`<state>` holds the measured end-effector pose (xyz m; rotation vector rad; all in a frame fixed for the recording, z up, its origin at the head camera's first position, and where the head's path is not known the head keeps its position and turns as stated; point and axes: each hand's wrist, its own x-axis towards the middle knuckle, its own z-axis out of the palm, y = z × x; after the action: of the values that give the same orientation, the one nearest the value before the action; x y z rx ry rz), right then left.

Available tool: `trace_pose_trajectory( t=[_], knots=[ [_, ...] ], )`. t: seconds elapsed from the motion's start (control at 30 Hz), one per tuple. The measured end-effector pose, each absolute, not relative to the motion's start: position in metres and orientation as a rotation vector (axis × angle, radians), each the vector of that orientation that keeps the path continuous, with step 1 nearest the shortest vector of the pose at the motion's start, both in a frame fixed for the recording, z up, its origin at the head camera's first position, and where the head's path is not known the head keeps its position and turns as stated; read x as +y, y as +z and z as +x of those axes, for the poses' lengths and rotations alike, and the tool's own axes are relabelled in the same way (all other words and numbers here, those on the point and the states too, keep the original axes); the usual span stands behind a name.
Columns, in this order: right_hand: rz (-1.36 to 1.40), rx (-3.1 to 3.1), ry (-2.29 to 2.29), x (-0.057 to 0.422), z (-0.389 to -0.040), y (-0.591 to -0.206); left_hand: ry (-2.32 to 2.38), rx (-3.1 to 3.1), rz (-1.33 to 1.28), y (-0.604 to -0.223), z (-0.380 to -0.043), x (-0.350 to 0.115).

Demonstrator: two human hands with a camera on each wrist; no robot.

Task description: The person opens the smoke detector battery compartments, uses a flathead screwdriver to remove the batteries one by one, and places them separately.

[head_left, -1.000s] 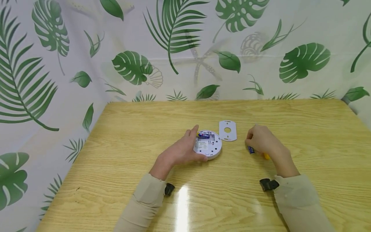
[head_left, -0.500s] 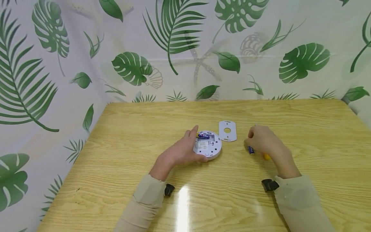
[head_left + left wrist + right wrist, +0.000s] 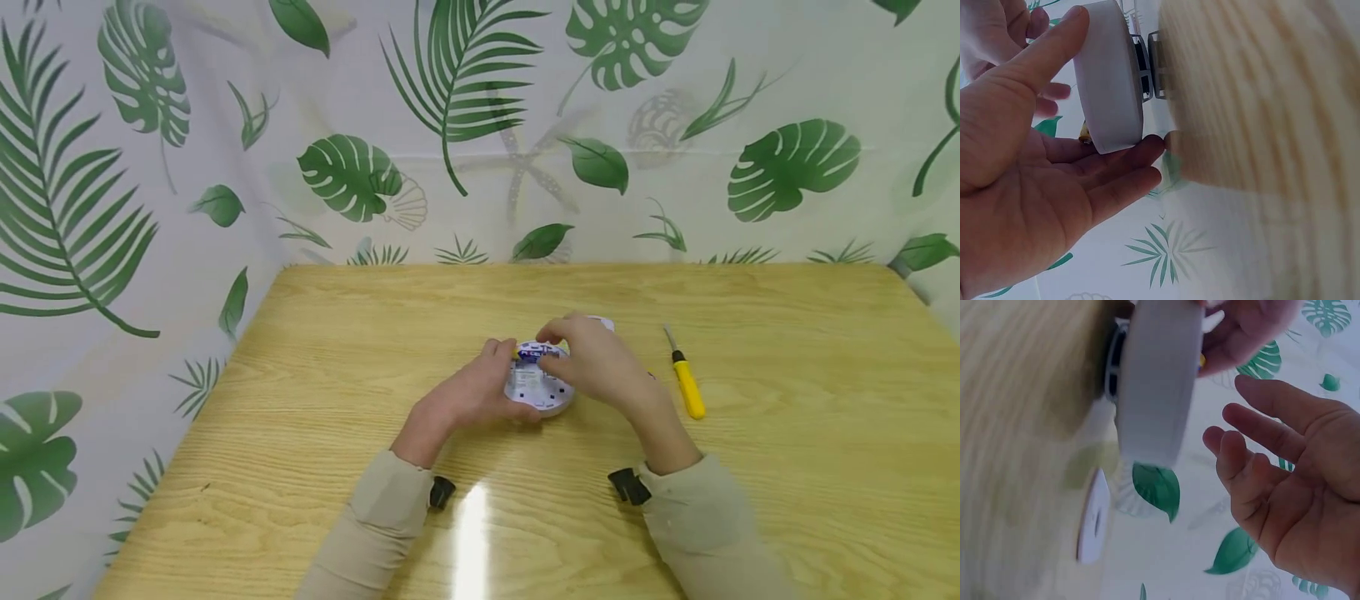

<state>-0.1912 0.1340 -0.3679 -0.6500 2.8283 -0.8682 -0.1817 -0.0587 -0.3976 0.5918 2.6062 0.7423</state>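
A round white smoke alarm (image 3: 542,398) lies low over the table, its back with the battery bay turned up. My left hand (image 3: 474,387) grips its left side; in the left wrist view the thumb lies on one edge of the alarm (image 3: 1110,75) and fingers reach under the other. A blue battery (image 3: 529,355) with a yellow end sits in the bay. Over the right side of the alarm hovers my right hand (image 3: 600,367), thumb and forefinger apart. The right wrist view shows that hand (image 3: 1310,487) with loosely bent fingers and nothing between them.
A white mounting plate (image 3: 603,322) lies behind my right hand, mostly hidden in the head view. To the right is a screwdriver (image 3: 688,387) with a yellow handle. A leaf-printed cloth (image 3: 480,200) hangs along the table's far edge.
My right hand has come left from beside the loose blue battery on the table to above the smoke alarm, uncovering the screwdriver and covering most of the plate. My left hand keeps its grip.
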Motion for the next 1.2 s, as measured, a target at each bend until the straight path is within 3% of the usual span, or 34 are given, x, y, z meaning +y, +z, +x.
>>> trace_pose_trajectory(
  t=[0.8, 1.03, 1.2],
  knots=[
    [-0.683, 2.939, -0.729, 0.109, -0.201, -0.395, 0.756, 2.611, 0.642, -0.398, -0.182, -0.059],
    [-0.763, 2.955, -0.906, 0.112, -0.201, -0.392, 0.794, 2.616, 0.615, -0.400, -0.183, -0.060],
    [-0.666, 2.996, -1.132, 0.133, -0.201, -0.381, 0.810, 2.612, 0.551, -0.399, -0.182, -0.058]
  ],
)
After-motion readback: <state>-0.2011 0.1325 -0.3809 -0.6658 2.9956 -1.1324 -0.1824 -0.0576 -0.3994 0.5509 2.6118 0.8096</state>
